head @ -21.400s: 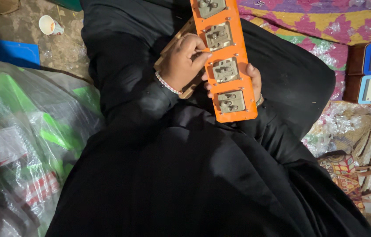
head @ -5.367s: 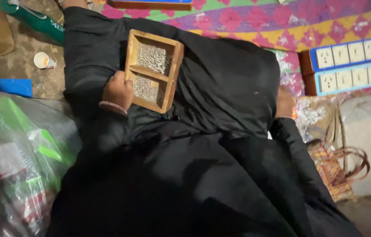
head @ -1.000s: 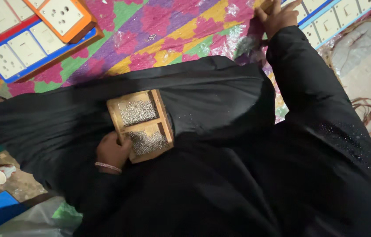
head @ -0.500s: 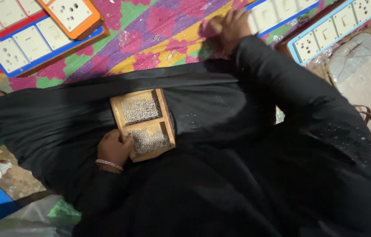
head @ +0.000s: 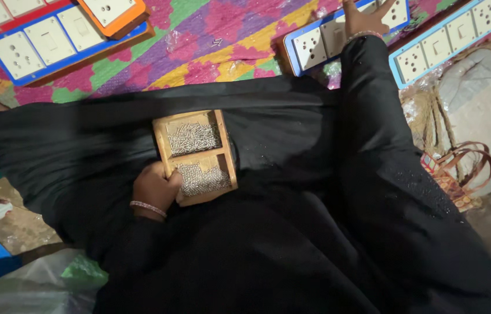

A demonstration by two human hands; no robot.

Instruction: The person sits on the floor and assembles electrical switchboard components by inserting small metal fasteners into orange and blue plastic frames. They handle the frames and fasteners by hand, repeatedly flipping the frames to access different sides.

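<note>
On my lap, my left hand (head: 155, 189) curls its fingers around the wooden tray of small screws (head: 196, 156), while my right hand (head: 366, 17) lies spread on a blue-framed switchboard (head: 321, 43), not yet lifted.

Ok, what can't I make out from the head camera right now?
- Right hand: fingertips cut off by the top edge, so its grip on the blue-framed socket board is unclear.
- Left hand: fingers tucked against the wooden tray, hidden from view.
- Small metal pieces in the tray: too small to tell their kind.
- Orange-framed board: cropped by the top edge.
</note>
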